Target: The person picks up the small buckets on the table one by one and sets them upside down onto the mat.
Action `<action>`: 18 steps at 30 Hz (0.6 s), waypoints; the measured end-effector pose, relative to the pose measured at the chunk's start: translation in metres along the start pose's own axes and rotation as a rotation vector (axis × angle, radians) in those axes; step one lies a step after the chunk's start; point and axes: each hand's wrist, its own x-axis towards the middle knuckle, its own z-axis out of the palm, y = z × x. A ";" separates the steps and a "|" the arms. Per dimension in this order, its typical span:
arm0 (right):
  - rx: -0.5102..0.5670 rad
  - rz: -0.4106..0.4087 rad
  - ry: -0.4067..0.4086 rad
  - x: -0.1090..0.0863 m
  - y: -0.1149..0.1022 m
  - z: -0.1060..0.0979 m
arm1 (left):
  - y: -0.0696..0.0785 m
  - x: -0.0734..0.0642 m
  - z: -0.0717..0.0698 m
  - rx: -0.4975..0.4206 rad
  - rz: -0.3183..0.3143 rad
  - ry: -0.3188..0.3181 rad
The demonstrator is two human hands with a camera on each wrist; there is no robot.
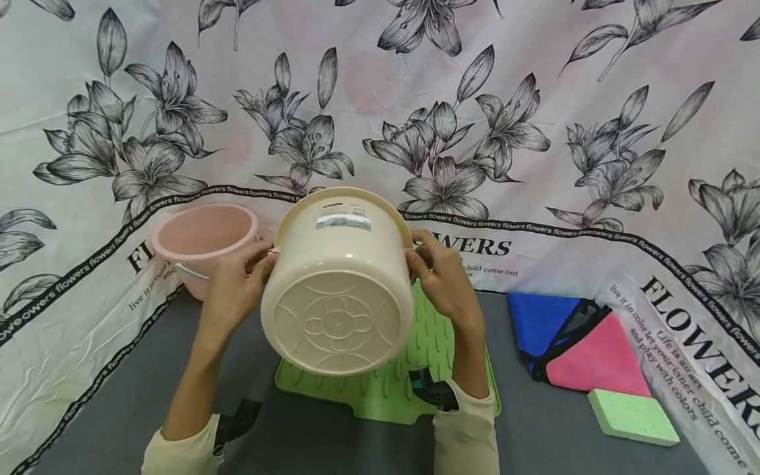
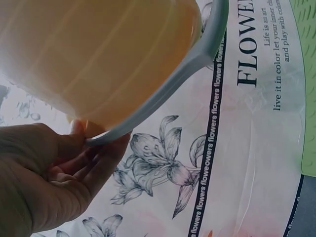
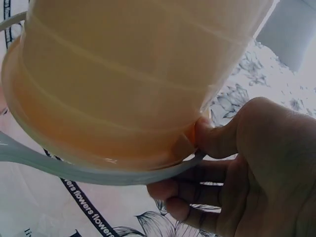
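Note:
A cream plastic bucket [image 1: 344, 264] is held up in both hands, tipped so that its patterned base [image 1: 338, 322] faces the head camera. A label [image 1: 344, 218] sits on its side near the rim; its inside is hidden. At the bucket's left, my left hand [image 1: 237, 280] pinches the rim area where the grey handle [image 2: 163, 91] joins. My right hand [image 1: 445, 277] grips the opposite side, thumb against the wall and fingers under the handle [image 3: 118, 177], as the right wrist view shows. Beneath the bucket lies a green ridged mat [image 1: 386, 396].
A pink bucket [image 1: 204, 254] with a pale handle stands behind the left hand. To the right lie a blue and pink cloth item [image 1: 600, 349] with black edging and a light green sponge block [image 1: 632, 417]. Flower-printed fabric [image 1: 356, 99] hangs behind the grey table [image 1: 320, 435].

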 end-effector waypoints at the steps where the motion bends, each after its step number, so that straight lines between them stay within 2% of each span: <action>1: 0.004 0.018 -0.005 0.000 0.001 0.000 | 0.000 0.000 0.000 0.010 0.001 -0.002; 6: 0.032 0.077 -0.033 0.000 0.002 0.000 | 0.000 0.001 0.002 0.061 -0.018 -0.010; 12: -0.002 0.103 -0.071 0.000 0.005 0.001 | -0.006 0.002 0.006 0.116 0.032 -0.003; 15: -0.017 0.105 -0.083 0.000 0.005 0.000 | -0.008 0.002 0.008 0.120 0.048 -0.030; 18: 0.000 0.130 -0.098 0.000 0.005 -0.002 | -0.009 0.003 0.010 0.117 0.037 -0.059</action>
